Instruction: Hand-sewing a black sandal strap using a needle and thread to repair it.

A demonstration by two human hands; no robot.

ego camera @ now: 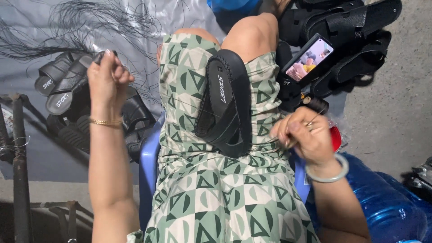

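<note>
Lap crowded: sandal (227,103) between left hand (107,80), right hand (303,137).

One camera only, worn on the person's head. It looks steeply down over the seated lap, so the patterned dress fills the lower middle of the frame and the knees point toward the top edge. Close range: forearms enter from the bottom corners, the left hand (107,77) raised at upper left, the right hand (305,136) at mid right. The black sandal (227,103) on the lap sits near centre. Floor shows at the edges, grey sheeting to the left, bare concrete to the right. No second view shares the scene.
</note>
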